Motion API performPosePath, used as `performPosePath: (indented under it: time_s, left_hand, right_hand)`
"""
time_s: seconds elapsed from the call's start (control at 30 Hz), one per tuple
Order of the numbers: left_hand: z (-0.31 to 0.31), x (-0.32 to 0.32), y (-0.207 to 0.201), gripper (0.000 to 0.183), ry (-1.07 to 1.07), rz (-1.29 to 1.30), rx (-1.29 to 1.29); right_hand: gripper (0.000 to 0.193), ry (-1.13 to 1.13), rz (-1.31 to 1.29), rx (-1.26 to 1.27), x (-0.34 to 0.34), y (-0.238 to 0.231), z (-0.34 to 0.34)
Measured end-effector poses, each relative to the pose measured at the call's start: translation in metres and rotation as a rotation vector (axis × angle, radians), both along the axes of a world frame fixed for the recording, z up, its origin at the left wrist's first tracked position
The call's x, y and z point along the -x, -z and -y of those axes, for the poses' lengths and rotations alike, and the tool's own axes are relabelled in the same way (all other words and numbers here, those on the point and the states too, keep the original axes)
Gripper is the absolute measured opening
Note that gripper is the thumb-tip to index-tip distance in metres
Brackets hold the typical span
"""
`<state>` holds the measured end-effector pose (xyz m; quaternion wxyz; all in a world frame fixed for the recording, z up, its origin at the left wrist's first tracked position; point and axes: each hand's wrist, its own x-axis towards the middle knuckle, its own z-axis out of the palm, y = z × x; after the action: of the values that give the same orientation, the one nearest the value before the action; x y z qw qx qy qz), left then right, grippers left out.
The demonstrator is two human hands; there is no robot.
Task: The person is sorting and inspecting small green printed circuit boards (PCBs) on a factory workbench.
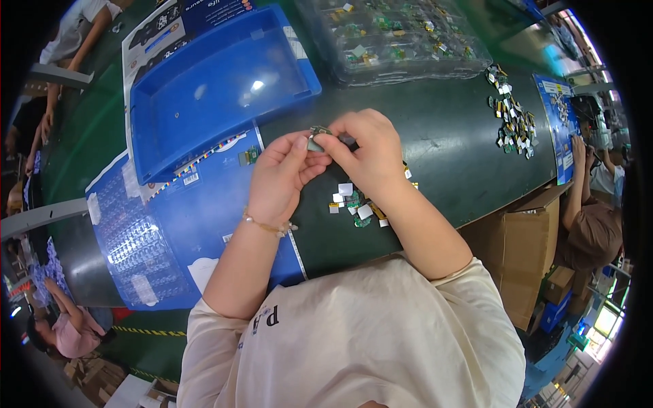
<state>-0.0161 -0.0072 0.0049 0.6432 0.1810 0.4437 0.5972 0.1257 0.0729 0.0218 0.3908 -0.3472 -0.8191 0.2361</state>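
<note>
Between my two hands, above the dark green table, is a small green circuit board [315, 144]. My left hand [280, 170] pinches it from the left with thumb and fingers. From the right, the thumb and forefinger of my right hand [367, 149] close on the same board; a small dark piece shows beside those fingers, its kind unclear. Below my right hand lies a loose pile of small green boards with white square pads [359, 207]. A single green board [248, 156] rests on the blue printed sheet, left of my left hand.
A blue plastic tray [146, 136] stands at the back left, beside clear trays [408, 71] of similar boards. A clear blister sheet [139, 245] lies at the left. More boards [517, 129] are heaped at the right. A cardboard box [520, 265] stands by the right edge; other people work nearby.
</note>
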Motion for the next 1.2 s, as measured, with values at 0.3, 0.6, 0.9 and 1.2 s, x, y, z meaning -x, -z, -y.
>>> performPosePath:
  time_s: [0.3,0.6,0.9,1.2]
  left_hand:
    - [0.001,0.0,-0.005,0.051,-0.063,-0.001,-0.052]
    - [0.003,-0.005,0.002,0.023,-0.103,-0.181,-0.157]
    - [0.006,-0.003,0.002,0.022,-0.06,-0.211,-0.194]
    - [0.002,0.002,-0.001,0.041,0.056,0.319,-0.262]
  right_hand:
    - [0.021,-0.002,0.009,-0.108,-0.001,0.0,-0.003]
    - [0.022,-0.04,-0.002,-0.107,-0.003,0.002,-0.004]
    - [0.034,-0.172,-0.285,0.513,-0.004,-0.008,0.003]
    - [0.045,-0.126,-0.277,0.014,0.001,-0.008,0.004]
